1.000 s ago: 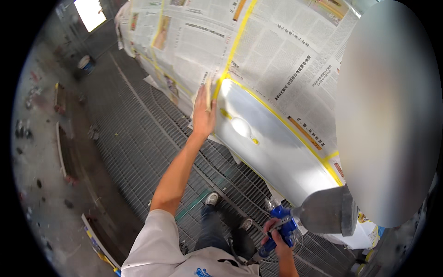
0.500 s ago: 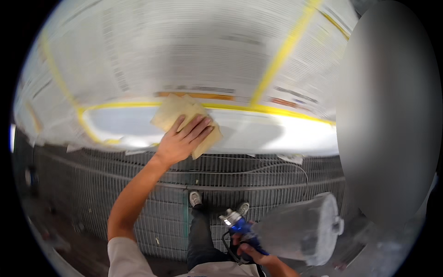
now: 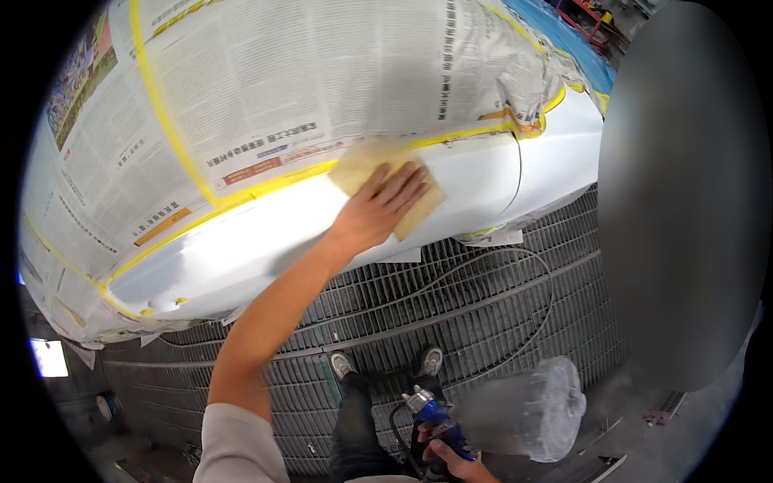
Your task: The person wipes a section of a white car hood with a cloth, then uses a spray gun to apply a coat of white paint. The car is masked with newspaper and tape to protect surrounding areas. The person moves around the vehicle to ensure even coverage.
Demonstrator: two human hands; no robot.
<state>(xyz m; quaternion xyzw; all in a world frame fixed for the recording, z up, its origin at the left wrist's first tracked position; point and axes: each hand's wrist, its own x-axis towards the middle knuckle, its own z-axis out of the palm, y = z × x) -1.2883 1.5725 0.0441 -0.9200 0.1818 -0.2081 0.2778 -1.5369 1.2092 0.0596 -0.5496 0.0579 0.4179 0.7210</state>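
My left hand (image 3: 378, 206) lies with outstretched fingers over a pale yellow wiping cloth (image 3: 421, 211), holding it against a glossy white car body panel (image 3: 475, 173). The cloth's upper edge reaches over the yellow masking tape and newsprint above the panel. Low at the right, my right hand (image 3: 451, 457) is wrapped round the handle of a blue paint spray gun (image 3: 431, 413). A large, cloudy translucent cup (image 3: 515, 410) is fixed to the gun and tilts to the right. The gun's silver front points up and left, apart from the panel.
Newspaper masking (image 3: 322, 72), edged with yellow tape (image 3: 169, 121), covers the body above the panel. A thin hose (image 3: 551, 282) loops across the dark floor grating (image 3: 499, 322) around my feet. Blue sheeting (image 3: 555, 32) lies at the far right. A blurred grey shape (image 3: 684, 201) blocks the right side.
My left hand and the cloth have slid to the right along the panel. The view has turned and shifted right, showing more of the panel's right end. The spray gun stays in my right hand.
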